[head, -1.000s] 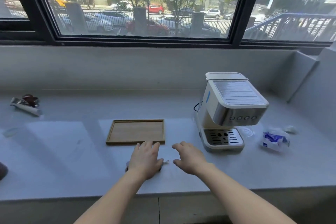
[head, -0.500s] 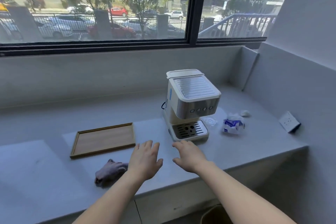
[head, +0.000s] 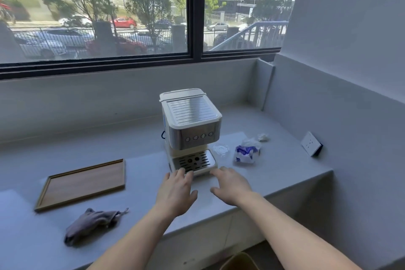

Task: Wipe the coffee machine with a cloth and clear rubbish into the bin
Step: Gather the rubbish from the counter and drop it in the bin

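A cream and steel coffee machine stands on the grey counter below the window. My left hand hovers flat just in front of its drip tray, fingers apart, holding nothing. My right hand is open beside it, level with the machine's front right corner. A crumpled grey cloth lies on the counter to the left of my left arm, apart from both hands. Rubbish sits right of the machine: a clear plastic lid, a blue and white wrapper and a small white paper ball.
A wooden tray lies left of the machine. The yellowish rim of a bin shows below the counter edge between my arms. A wall socket sits on the right wall, which closes off the counter's right end.
The view has swung right and both hands have moved from near the cloth to the front of the coffee machine. The cloth now lies uncovered to the left.
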A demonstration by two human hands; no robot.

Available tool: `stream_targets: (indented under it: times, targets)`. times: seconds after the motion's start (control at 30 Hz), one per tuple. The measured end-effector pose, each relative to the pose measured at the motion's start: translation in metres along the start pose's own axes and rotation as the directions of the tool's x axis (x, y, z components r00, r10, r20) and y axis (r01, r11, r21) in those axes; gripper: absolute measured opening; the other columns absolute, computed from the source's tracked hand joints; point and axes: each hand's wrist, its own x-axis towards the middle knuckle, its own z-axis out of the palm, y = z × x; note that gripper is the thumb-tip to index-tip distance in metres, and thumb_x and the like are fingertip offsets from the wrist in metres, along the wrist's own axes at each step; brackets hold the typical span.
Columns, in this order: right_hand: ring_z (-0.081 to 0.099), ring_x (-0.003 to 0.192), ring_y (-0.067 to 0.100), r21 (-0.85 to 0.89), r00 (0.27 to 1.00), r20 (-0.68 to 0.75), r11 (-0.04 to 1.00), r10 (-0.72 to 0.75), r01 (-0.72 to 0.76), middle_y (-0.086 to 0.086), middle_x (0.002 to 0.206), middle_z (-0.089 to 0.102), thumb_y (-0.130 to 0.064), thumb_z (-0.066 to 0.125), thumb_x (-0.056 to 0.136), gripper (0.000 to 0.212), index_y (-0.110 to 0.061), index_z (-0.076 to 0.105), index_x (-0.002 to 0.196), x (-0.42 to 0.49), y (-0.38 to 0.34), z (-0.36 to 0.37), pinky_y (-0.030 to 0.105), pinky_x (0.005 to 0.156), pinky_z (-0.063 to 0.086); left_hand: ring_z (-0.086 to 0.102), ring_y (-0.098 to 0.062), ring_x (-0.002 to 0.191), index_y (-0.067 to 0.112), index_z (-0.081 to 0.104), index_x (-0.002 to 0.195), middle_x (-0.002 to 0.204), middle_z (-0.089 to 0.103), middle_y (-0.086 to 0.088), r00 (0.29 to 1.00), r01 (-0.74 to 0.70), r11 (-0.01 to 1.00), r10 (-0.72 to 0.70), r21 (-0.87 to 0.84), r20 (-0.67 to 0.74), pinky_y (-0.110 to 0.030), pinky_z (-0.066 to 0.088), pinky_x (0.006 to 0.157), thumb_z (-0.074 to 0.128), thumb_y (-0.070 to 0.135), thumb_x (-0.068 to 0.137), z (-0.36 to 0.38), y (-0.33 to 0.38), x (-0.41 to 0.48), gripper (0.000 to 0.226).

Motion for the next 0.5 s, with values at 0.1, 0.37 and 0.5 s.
stream_targets:
  times: [0.1,0.37,0.5]
  targets:
    - [0.048,0.124,0.025,-0.005,1.000,-0.005,1.000,0.007,-0.007,0.003,0.134,0.053,-0.039,0.056,0.088,0.052,-0.027,0.044,0.138,-0.001,0.033,-0.009,0.043,0.092,0.050,0.049,-0.025,0.116,0.021,0.047,0.129,0.124,0.052,-0.001,1.000,0.003,1.000,-0.003,-0.004,0.000,-0.037,0.036,0.101,0.043,0.050,0.089,0.005,0.031,0.017,0.050]
    - [0.043,0.129,0.023,-0.015,0.999,-0.033,1.000,-0.002,0.002,0.001,0.139,0.050,-0.036,0.057,0.091,0.049,-0.025,0.047,0.138,0.000,0.107,-0.029,0.041,0.093,0.048,0.047,-0.024,0.121,0.023,0.036,0.144,0.131,0.050,-0.002,1.000,0.015,0.999,-0.015,-0.033,0.010,-0.039,0.038,0.103,0.046,0.046,0.090,0.015,0.098,0.046,0.060]
    - [0.044,0.129,0.022,-0.004,0.999,-0.040,1.000,0.006,-0.006,-0.001,0.140,0.050,-0.033,0.056,0.091,0.050,-0.026,0.047,0.139,0.008,0.125,-0.035,0.040,0.096,0.047,0.049,-0.025,0.116,0.019,0.045,0.133,0.128,0.052,-0.003,0.999,0.007,0.999,-0.005,-0.043,0.042,-0.038,0.041,0.097,0.046,0.043,0.091,0.019,0.112,0.066,0.048]
